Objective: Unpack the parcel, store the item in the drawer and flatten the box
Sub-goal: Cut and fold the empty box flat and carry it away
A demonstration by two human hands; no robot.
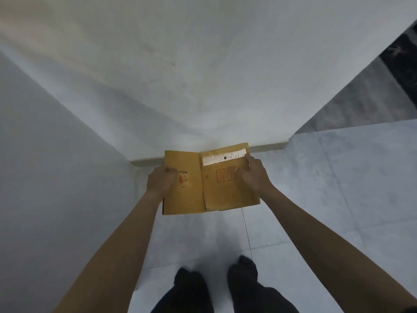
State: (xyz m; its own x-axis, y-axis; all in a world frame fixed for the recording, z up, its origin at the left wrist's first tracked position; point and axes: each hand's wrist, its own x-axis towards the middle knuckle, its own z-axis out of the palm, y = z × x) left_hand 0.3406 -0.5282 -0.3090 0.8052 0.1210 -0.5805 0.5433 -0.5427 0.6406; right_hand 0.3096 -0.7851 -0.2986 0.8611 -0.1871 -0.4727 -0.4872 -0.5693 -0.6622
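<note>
A flattened brown cardboard box (pixel 209 193) is held out in front of me above the floor, folded flat into two panels with a crease down the middle. A white label strip runs across the top of its right panel, with a red printed stamp below it. My left hand (pixel 161 180) grips the left edge of the box. At the upper right, my right hand (pixel 251 172) holds the right panel, fingers spread on its face. No drawer or unpacked item is in view.
A white wall (pixel 203 75) stands straight ahead, with another wall surface (pixel 49 166) close on the left. Grey floor tiles (pixel 338 177) spread to the right and below. My feet in dark socks (pixel 216 279) stand on the tiles. A dark opening (pixel 401 55) shows at the upper right.
</note>
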